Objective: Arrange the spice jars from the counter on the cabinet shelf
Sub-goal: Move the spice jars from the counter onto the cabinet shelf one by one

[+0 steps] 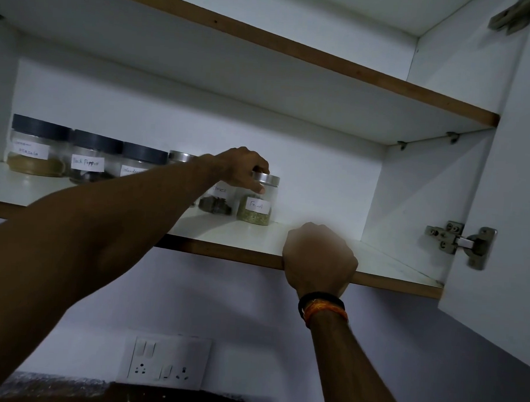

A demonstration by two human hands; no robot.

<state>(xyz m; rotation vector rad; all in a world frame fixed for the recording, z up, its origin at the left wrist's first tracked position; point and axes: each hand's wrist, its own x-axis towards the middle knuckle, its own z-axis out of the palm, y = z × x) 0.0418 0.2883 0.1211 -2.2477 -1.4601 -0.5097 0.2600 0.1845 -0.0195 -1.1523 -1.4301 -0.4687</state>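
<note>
A row of labelled spice jars stands on the white cabinet shelf (255, 240). From the left come three dark-lidded jars, the first with brown powder (36, 149), then the black pepper jar (89, 157), then one (140, 160) half hidden by my arm. Further right are a silver-lidded jar (180, 157), mostly hidden, a jar of dark pieces (217, 200), and the fennel jar (257, 205). My left hand (244, 169) grips the fennel jar's silver lid from above. My right hand (319, 257) holds the shelf's front edge, fingers curled over it.
The shelf is bare to the right of the fennel jar. An upper shelf (296, 52) spans above. The open cabinet door (510, 183) with its metal hinge (461, 242) stands at the right. A wall socket panel (166, 361) sits below the cabinet.
</note>
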